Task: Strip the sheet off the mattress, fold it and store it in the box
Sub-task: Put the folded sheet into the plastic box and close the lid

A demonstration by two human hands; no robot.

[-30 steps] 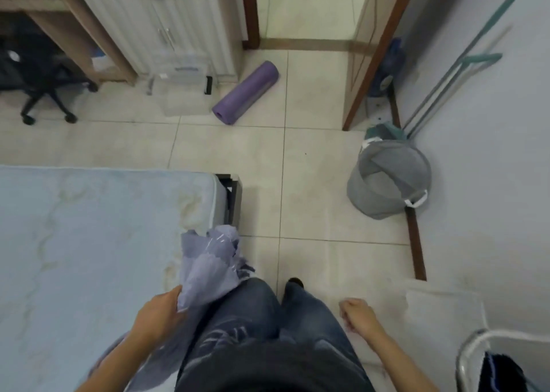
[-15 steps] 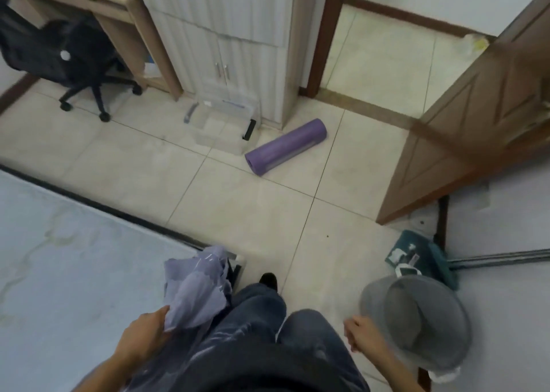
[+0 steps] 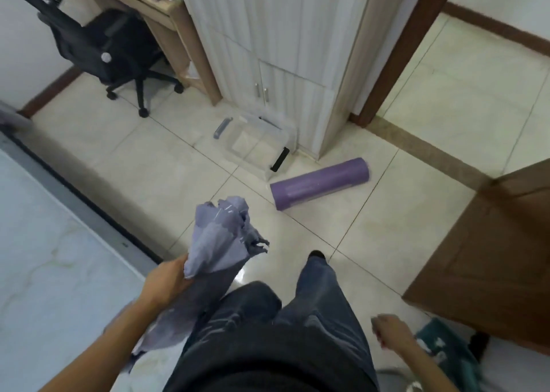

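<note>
The left hand (image 3: 166, 281) is in the lower left of the frame, at the end of a bare left forearm (image 3: 98, 347) that rises at a slant from the bottom edge. Its fingers are curled around the bunched sheet (image 3: 220, 243), and the back of the hand faces the camera. The right hand (image 3: 390, 330) is in the lower right, lower in the frame than the left one. Its fingers are loosely curled and hold nothing. The two hands are well apart, one on each side of the legs (image 3: 321, 302).
</note>
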